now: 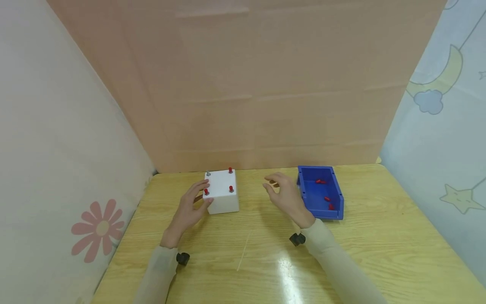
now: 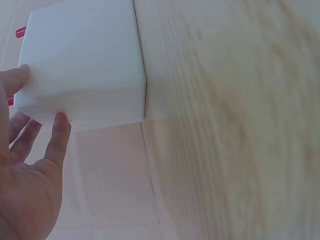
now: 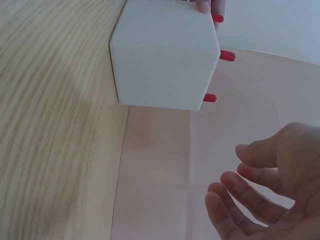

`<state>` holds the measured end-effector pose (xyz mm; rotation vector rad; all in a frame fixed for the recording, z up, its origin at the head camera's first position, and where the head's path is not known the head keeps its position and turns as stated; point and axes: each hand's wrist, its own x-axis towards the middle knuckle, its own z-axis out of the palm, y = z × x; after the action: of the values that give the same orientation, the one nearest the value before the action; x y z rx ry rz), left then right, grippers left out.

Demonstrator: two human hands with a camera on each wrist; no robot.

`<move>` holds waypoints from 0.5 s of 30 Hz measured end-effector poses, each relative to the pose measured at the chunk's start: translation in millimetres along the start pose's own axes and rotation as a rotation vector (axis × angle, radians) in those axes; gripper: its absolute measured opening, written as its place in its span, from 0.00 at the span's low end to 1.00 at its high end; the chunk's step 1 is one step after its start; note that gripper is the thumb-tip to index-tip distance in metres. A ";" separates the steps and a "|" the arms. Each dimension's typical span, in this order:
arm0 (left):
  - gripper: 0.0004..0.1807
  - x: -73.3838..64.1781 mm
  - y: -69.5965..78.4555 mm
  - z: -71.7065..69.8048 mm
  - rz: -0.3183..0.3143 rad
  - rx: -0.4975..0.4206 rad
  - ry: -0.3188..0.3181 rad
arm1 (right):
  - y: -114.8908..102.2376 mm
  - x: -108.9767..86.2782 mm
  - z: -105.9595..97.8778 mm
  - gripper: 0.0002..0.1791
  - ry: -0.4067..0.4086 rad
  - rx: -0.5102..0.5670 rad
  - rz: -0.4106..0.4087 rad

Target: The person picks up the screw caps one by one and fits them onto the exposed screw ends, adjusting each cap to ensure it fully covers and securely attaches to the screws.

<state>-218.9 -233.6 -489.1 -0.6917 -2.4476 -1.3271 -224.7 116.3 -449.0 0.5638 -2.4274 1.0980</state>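
Note:
A white box (image 1: 223, 182) stands on the table with short metal posts at its top corners. Red caps (image 1: 230, 188) cover three of these posts, and the far left post (image 1: 208, 173) is bare metal. My left hand (image 1: 187, 210) holds the box at its near left corner, thumb on the near edge and fingers along the left side. Between the box and a blue bin (image 1: 340, 195), my right hand (image 1: 287, 198) hovers over the table with loosely bent fingers. Nothing shows between its fingers and thumb in the right wrist view. Several small red caps (image 1: 327, 199) lie inside the bin.
A wooden table (image 1: 265, 261) carries the box and the bin. Behind its far edge rises a tan paper-like backdrop (image 1: 273, 93). Pale walls or curtains with a flower (image 1: 101, 228) and a moon print (image 1: 448, 71) flank both sides.

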 end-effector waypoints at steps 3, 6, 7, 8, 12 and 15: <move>0.27 0.0 0.4 -0.4 0.005 0.001 0.000 | 1.6 -3.0 -4.5 0.12 0.006 -0.011 0.003; 0.27 0.3 0.2 -0.7 0.009 -0.002 -0.001 | 4.4 -5.8 -8.8 0.12 0.021 -0.015 -0.013; 0.27 0.4 -0.1 -0.7 0.009 -0.001 -0.002 | 5.1 -6.6 -10.3 0.12 0.025 -0.020 -0.018; 0.27 0.6 -0.4 -0.7 0.009 -0.002 -0.002 | 6.1 -7.4 -11.6 0.12 0.028 -0.024 -0.024; 0.27 0.6 -1.9 -0.5 0.006 -0.002 -0.003 | 8.0 -10.4 -16.8 0.12 0.032 -0.032 -0.032; 0.27 -0.1 -2.4 -0.3 0.006 -0.009 -0.004 | 8.1 -12.3 -20.5 0.12 0.032 -0.038 -0.035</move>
<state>-220.1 -235.0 -490.6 -0.7041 -2.4415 -1.3370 -214.5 139.4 -448.0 0.5695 -2.3971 1.0367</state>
